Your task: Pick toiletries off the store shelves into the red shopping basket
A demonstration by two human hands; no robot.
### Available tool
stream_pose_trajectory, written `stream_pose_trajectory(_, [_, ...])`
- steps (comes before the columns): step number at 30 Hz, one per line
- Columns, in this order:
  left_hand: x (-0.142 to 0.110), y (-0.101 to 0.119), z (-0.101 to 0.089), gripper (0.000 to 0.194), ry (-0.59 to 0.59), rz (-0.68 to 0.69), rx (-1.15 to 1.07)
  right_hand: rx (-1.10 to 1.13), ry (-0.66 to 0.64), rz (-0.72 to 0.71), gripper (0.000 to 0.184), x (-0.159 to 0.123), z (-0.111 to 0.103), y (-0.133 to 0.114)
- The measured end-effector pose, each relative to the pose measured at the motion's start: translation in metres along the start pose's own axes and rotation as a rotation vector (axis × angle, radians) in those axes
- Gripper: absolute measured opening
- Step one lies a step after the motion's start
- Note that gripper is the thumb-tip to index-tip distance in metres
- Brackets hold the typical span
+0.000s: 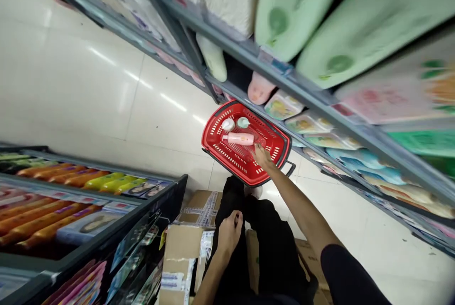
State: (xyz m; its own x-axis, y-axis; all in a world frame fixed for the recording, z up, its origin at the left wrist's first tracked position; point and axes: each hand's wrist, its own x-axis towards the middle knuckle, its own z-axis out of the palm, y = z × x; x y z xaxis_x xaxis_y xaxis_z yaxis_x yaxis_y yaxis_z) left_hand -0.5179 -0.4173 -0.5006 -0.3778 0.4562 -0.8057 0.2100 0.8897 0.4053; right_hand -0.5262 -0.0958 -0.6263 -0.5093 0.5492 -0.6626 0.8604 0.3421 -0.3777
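Pale-pink, cylindrical plastic bottle (241,139) lies sideways inside a red, perforated plastic basket (213,140), long axis crosswise, uncapped end just left of the nearer right hand (262,156), its grip indeterminable; left hand (230,230) loosely curled, closure unclear.

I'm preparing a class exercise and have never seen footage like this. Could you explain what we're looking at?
There is no robot: a head-worn camera looks down past the wearer's own arms and legs. The red basket stands on the floor beside a shelf. In it, a pink bottle lies on its side near two containers, one white-topped, one pale green. The right hand reaches in by the bottle's end; its grip is unclear. The left hand is loosely curled over the leg.
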Motion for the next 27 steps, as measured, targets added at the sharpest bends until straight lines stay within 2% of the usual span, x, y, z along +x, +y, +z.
stream_pose_trajectory(4, [0.019, -0.013, -0.003, 0.038, 0.062, -0.057, -0.128, -0.153, 0.097, -0.042, 0.061, 0.120, 0.020, -0.026])
stream_pose_trajectory(7, [0.025, -0.014, -0.007, 0.037, 0.081, -0.105, -0.227, -0.259, 0.114, -0.038, 0.057, 0.187, 0.025, -0.037])
stream_pose_trajectory(10, [0.031, -0.011, -0.009, 0.035, 0.076, -0.132, -0.257, -0.291, 0.072, -0.047, 0.053, 0.221, 0.028, -0.040])
stream_pose_trajectory(13, [0.033, -0.004, -0.010, 0.037, 0.068, -0.154, -0.283, -0.289, 0.060, -0.096, 0.049, 0.219, 0.030, -0.035])
stream_pose_trajectory(16, [0.031, 0.003, -0.008, 0.038, 0.060, -0.143, -0.320, -0.263, 0.069, -0.148, 0.043, 0.179, 0.026, -0.024])
stream_pose_trajectory(19, [0.029, 0.011, 0.000, 0.037, 0.086, -0.109, -0.338, -0.222, 0.093, -0.179, 0.042, 0.106, 0.010, -0.012])
stream_pose_trajectory(23, [0.027, 0.021, 0.007, 0.031, 0.108, -0.071, -0.343, -0.179, 0.167, -0.196, 0.031, -0.030, -0.033, 0.000])
stream_pose_trajectory(27, [0.002, 0.044, -0.009, 0.026, 0.067, 0.015, -0.308, -0.119, 0.308, -0.208, 0.020, -0.180, -0.081, 0.004])
